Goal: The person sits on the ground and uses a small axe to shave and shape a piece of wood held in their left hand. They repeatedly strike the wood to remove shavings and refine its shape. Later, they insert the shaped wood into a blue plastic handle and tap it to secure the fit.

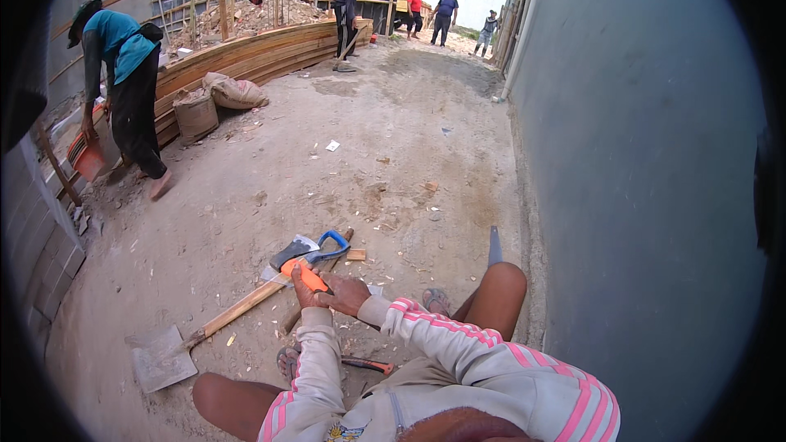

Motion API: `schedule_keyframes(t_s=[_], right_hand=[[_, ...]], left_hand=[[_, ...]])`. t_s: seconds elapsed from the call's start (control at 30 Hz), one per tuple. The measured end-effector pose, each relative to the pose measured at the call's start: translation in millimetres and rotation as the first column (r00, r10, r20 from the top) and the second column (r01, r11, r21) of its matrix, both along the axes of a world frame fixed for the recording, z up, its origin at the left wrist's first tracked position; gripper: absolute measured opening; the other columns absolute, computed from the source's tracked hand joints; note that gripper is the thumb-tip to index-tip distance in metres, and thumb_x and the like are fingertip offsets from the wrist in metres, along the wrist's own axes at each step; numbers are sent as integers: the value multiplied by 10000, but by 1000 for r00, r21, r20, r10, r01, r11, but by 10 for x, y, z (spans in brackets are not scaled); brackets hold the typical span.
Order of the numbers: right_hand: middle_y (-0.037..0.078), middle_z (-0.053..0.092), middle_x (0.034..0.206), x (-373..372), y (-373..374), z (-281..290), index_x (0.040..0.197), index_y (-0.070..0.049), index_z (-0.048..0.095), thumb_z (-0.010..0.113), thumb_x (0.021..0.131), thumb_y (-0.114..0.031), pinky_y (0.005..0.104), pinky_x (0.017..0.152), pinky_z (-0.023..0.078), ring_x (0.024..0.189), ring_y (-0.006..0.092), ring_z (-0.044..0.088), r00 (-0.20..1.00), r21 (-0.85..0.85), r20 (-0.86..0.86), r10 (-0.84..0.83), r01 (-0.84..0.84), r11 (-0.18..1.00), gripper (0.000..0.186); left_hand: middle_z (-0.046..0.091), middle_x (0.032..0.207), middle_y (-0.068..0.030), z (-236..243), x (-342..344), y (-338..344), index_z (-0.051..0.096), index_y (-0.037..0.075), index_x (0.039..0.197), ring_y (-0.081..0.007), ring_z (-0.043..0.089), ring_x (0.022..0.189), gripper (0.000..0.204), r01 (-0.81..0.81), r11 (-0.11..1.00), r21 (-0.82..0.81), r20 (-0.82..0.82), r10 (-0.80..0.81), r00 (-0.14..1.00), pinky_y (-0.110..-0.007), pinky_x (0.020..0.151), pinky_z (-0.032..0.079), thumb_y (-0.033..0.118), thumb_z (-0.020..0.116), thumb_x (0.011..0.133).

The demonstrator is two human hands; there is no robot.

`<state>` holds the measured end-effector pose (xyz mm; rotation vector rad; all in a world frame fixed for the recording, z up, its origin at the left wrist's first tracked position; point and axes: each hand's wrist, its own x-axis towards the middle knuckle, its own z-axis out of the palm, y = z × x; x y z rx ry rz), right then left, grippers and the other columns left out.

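Observation:
Both my hands are closed around a hatchet (312,280) with an orange and black handle and a dark head. My left hand (304,288) is nearer the head, and my right hand (348,295) wraps the handle's lower end. Beneath them on the ground lies a shovel (237,311), its blue D-shaped grip just beyond the hatchet head and its square metal blade at lower left. A rough wooden stick (290,323) lies under my hands, partly hidden. Between my feet is a tool with an orange and black handle (368,364), its far end partly hidden.
A saw-like blade (494,245) stands by my right knee, near the grey wall (639,155). A small wood block (356,254) lies ahead. At left, a person (127,74) bends with orange buckets (86,155), near sacks (233,92) and stacked planks (270,57). Several people stand farther off.

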<state>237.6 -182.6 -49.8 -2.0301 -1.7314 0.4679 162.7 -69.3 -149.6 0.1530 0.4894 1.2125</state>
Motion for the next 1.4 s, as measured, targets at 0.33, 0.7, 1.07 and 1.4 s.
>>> schedule_keyframes(t_s=[0.33, 0.7, 1.07, 1.4], right_hand=[[138, 721, 851, 1309, -1047, 1646, 1226, -54, 674, 672, 925, -455, 465, 747, 548, 834, 339, 712, 999, 100, 4, -40, 39, 994, 501], [155, 727, 845, 1654, -1396, 1266, 1201, -81, 680, 665, 935, -449, 471, 724, 546, 816, 343, 717, 998, -20, 49, -41, 42, 999, 454], [175, 732, 946, 1753, -1299, 1257, 1222, -92, 655, 660, 935, -431, 500, 777, 552, 902, 381, 712, 975, -92, 209, 78, -60, 994, 445], [173, 726, 1071, 1957, 9, 1261, 1276, -107, 617, 648, 952, -402, 502, 830, 558, 1008, 385, 700, 907, -282, 266, 326, -251, 926, 439]], left_hand=[[585, 857, -6, -423, -168, 153, 571, 147, 1121, -151, 588, 704, 384, 3, 1000, -5, 41, -3, 999, -331, 607, 523, 383, 780, 901], [569, 777, 14, -681, -151, 14, 579, 141, 981, -143, 576, 648, 322, 34, 986, -165, -44, -42, 998, -327, 575, 513, 394, 766, 916], [567, 803, 9, -798, -77, 122, 585, 145, 1017, -141, 577, 656, 339, 53, 985, -161, -75, -66, 995, -324, 580, 522, 395, 779, 896], [598, 839, -23, -574, 405, 1037, 573, 119, 1067, -156, 606, 670, 334, 109, 985, -137, -106, -124, 987, -331, 588, 548, 324, 776, 900]])
